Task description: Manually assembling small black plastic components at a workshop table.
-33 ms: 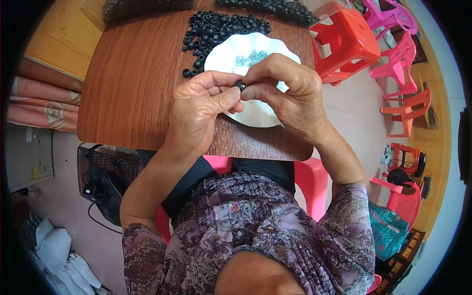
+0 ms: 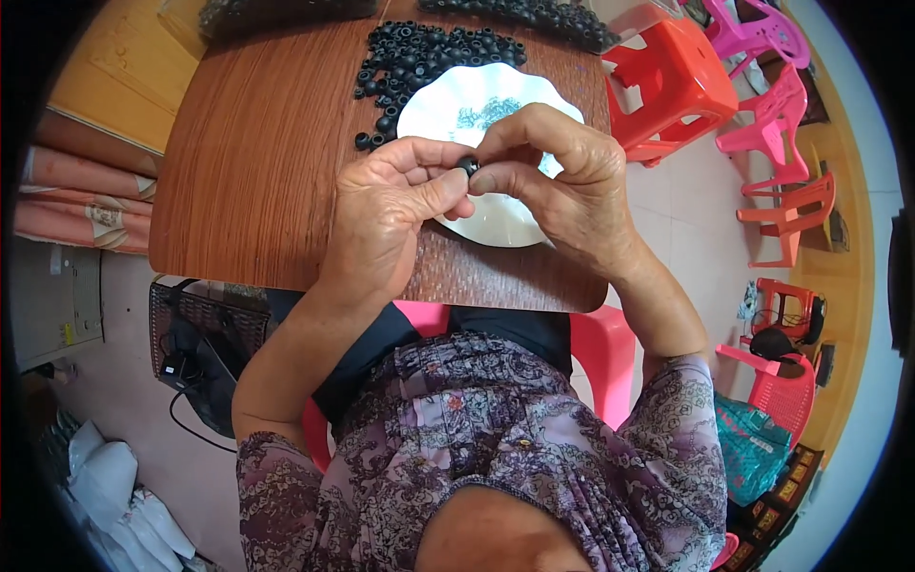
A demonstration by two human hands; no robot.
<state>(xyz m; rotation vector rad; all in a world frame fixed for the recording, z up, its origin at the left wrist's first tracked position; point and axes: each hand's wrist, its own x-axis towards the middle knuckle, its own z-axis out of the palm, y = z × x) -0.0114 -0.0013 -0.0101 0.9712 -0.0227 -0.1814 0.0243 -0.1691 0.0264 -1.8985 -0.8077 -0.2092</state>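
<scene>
My left hand is closed, pinching a small round black cap-like piece between thumb and fingers. Against the other side of that piece is my right hand, its thumb and index fingertip drawn together. Whether something tiny is between those right fingertips cannot be made out. Below both hands lies a white scalloped plate, partly covered by them, holding a cluster of tiny dark bits. Behind the plate, to its left, many similar black pieces are spread loosely on the wooden table.
Clear bags of black pieces stand at the table's far edge. A red stool is beside its right side; pink and orange chairs line the wall. Left of my legs is a dark basket chair with a black bag and cable.
My right fingertips have shifted very slightly to the right. The black piece remains in my left hand, and the things on the table are unchanged.
</scene>
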